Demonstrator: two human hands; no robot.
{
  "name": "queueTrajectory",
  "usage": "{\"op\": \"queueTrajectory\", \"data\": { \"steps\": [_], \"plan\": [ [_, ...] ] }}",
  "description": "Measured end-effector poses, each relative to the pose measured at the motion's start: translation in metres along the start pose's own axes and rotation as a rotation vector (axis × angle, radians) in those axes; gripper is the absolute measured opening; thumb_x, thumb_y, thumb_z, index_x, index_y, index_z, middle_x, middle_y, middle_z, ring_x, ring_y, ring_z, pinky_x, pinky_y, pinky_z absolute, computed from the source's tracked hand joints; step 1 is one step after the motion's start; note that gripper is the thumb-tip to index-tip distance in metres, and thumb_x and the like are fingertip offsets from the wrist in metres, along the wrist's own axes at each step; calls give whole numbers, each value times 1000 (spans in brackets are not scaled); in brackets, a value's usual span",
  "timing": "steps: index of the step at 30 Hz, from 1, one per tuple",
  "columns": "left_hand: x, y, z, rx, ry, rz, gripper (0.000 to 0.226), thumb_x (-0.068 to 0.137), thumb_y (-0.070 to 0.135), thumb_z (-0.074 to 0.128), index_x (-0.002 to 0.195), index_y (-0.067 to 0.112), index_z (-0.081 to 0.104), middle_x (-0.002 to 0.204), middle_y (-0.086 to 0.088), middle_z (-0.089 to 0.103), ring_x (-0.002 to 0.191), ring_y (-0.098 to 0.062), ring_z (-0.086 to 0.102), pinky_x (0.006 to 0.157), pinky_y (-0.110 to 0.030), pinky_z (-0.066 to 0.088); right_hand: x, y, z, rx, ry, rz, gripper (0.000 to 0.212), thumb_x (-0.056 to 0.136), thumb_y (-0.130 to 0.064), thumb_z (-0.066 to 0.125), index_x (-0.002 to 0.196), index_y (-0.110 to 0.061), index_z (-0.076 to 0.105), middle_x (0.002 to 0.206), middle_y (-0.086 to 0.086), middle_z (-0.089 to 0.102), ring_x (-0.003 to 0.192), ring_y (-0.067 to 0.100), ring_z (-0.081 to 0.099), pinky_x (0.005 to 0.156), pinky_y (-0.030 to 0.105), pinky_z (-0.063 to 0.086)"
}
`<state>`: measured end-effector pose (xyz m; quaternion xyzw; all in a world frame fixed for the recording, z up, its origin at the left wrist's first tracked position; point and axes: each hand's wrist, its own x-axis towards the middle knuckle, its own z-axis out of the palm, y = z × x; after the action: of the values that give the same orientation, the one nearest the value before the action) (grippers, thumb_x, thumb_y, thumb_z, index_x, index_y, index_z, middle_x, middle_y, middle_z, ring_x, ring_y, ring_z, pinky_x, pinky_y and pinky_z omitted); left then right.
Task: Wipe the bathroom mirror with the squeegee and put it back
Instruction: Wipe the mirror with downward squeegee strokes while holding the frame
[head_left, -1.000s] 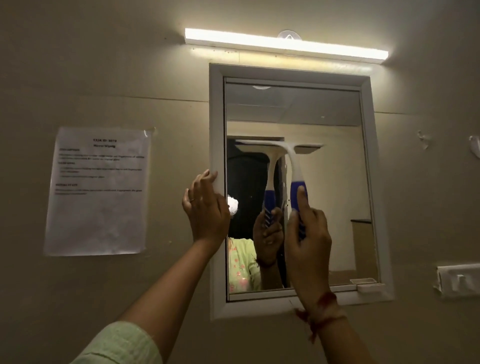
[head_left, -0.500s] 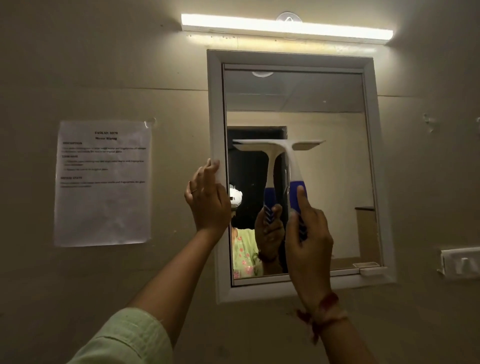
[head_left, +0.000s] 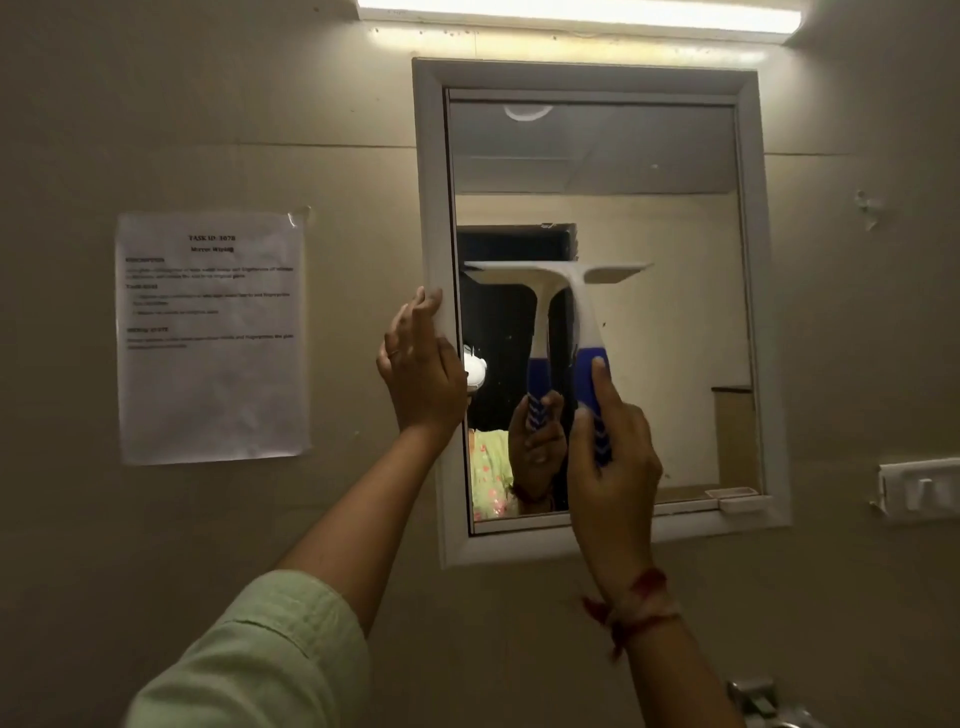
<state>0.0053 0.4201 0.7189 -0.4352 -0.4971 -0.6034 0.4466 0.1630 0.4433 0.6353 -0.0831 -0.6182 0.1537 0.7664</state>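
A white-framed mirror (head_left: 675, 291) hangs on the beige wall. The squeegee (head_left: 576, 306) has a white blade head and a blue handle; its blade lies flat against the glass about halfway up, on the left half. My right hand (head_left: 610, 467) is closed around the blue handle, thumb pointing up along it. My left hand (head_left: 421, 369) rests with fingers spread on the mirror's left frame edge, holding nothing. The glass reflects the squeegee, the hand and a dark doorway.
A printed task sheet (head_left: 210, 338) is taped to the wall left of the mirror. A tube light (head_left: 576, 13) runs above it. A white hook rack (head_left: 919, 486) is fixed on the right wall, and a metal tap (head_left: 758, 699) shows at the bottom right.
The squeegee blade has slid down the glass by a small amount with my right hand. My left hand stays on the frame. The camera view has tilted down a little.
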Motion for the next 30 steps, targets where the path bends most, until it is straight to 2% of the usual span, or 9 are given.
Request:
{"op": "queueTrajectory", "data": {
  "steps": [5, 8, 13, 15, 17, 20, 24, 26, 30],
  "plan": [
    [-2, 0, -1, -10, -4, -1, 45, 86, 20, 28, 126, 17, 47, 132, -8, 52, 123, -27, 45, 98, -53, 36, -40, 14, -1, 72, -41, 31, 45, 92, -18, 46, 136, -23, 39, 105, 6, 53, 83, -2, 53, 69, 6, 46],
    [-2, 1, -3, -4, -16, 5, 47, 86, 22, 27, 129, 17, 45, 133, -8, 51, 123, -27, 45, 99, -49, 36, -73, 23, -10, 119, -54, 126, 43, 89, -19, 46, 131, -28, 43, 105, 9, 55, 74, -2, 52, 61, 6, 45],
    [-4, 0, -2, -2, -9, 4, 44, 89, 18, 31, 130, 16, 44, 132, -8, 52, 121, -26, 47, 98, -43, 36, -40, 8, -15, 243, -35, 217, 40, 90, -17, 51, 128, -28, 48, 109, -16, 52, 85, 1, 57, 69, 15, 52],
    [-3, 0, -1, 6, 3, 2, 42, 90, 16, 33, 130, 16, 45, 131, -8, 54, 118, -25, 49, 96, -40, 38, -20, -2, -11, 311, -52, 269, 39, 89, -24, 52, 127, -32, 49, 113, -11, 54, 89, 8, 60, 71, 22, 54],
    [-2, -1, 0, 3, 11, 6, 41, 90, 17, 32, 130, 16, 45, 129, -9, 54, 116, -24, 50, 94, -35, 37, -18, -3, -11, 379, -60, 315, 37, 87, -34, 49, 124, -36, 51, 113, 1, 58, 77, 13, 58, 62, 19, 52],
    [-2, -2, 0, -11, -1, 10, 44, 89, 19, 30, 131, 15, 43, 130, -10, 53, 116, -25, 50, 94, -34, 36, -51, 11, -19, 376, -60, 378, 38, 87, -31, 44, 124, -30, 52, 109, 15, 58, 65, 15, 48, 54, 24, 42],
    [-4, -2, 1, -18, 34, -5, 47, 88, 15, 33, 135, 12, 38, 128, -11, 53, 110, -22, 51, 90, -33, 35, -95, 19, -32, 344, -35, 471, 38, 90, -22, 44, 125, -36, 45, 96, 5, 58, 59, 21, 46, 50, 30, 41],
    [-4, -2, 1, -23, 58, -37, 47, 88, 13, 36, 135, 11, 36, 128, -11, 53, 110, -21, 51, 88, -35, 36, -83, 13, -32, 366, -34, 514, 40, 89, -27, 45, 127, -34, 39, 98, 5, 57, 62, 16, 51, 49, 24, 44],
    [-4, -2, 0, -19, 63, -63, 44, 88, 15, 37, 132, 11, 39, 123, -11, 56, 110, -20, 51, 88, -35, 35, -44, -1, -24, 460, -96, 506, 23, 90, -31, 46, 113, -35, 47, 94, 1, 62, 52, 3, 48, 44, 16, 42]
  ]
}}
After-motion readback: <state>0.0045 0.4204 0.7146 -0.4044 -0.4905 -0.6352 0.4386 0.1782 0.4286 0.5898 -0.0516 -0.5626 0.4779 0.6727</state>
